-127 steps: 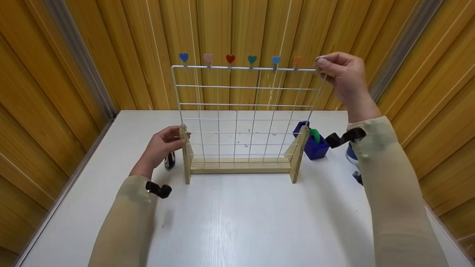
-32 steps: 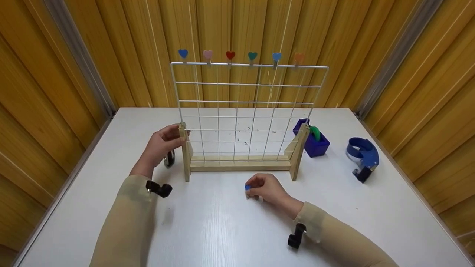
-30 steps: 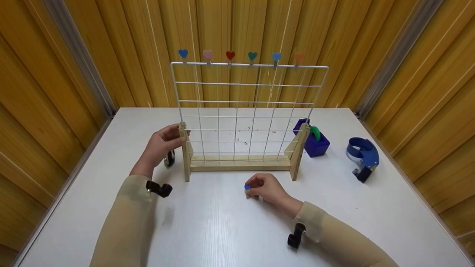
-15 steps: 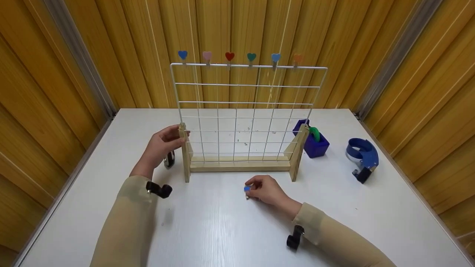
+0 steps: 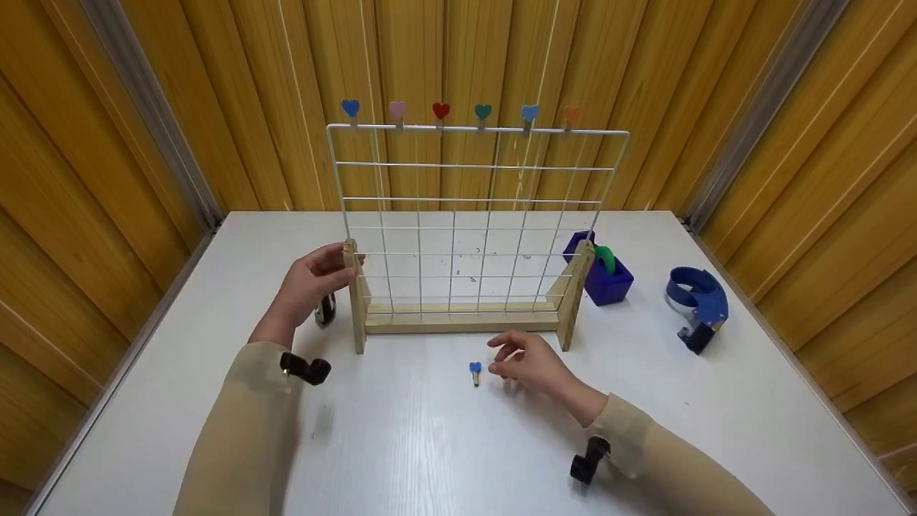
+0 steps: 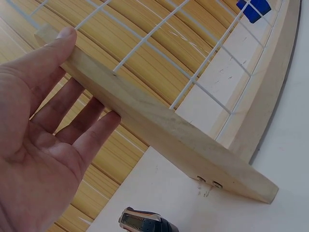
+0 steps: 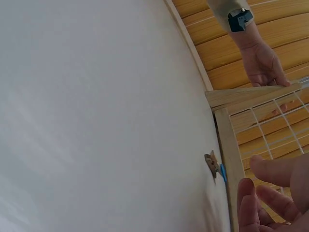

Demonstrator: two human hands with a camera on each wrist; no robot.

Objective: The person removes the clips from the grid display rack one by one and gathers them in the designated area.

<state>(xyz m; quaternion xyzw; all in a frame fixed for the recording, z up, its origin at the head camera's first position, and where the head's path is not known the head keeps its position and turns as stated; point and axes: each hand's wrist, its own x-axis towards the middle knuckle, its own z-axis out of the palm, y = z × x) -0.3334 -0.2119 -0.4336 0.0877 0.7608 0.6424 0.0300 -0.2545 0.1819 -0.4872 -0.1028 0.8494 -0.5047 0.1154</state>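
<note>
My left hand [image 5: 309,279] grips the left wooden leg [image 6: 145,116] of a stand, thumb on one side and fingers on the other. The stand carries an upright white wire grid [image 5: 473,168]. Along the grid's top wire sit several heart clothespins, from a blue heart clothespin [image 5: 350,108] at the left to an orange heart clothespin [image 5: 571,113] at the right. A loose blue heart clothespin [image 5: 476,373] lies on the table in front of the stand. My right hand [image 5: 534,364] is just right of it, not touching it, fingers loosely bent and holding nothing.
Behind the stand's right leg is a purple tape dispenser [image 5: 609,287] with a green ring. Farther right lies a blue packing-tape dispenser [image 5: 698,304]. A dark tool, perhaps a tape measure [image 6: 147,221], stands left of the stand. Wood-patterned walls [image 5: 458,43] enclose the white table [image 5: 401,430].
My right hand came down from the grid's top right corner to the table with the blue heart clothespin. It has now let go and drawn slightly right. My left hand stays put.
</note>
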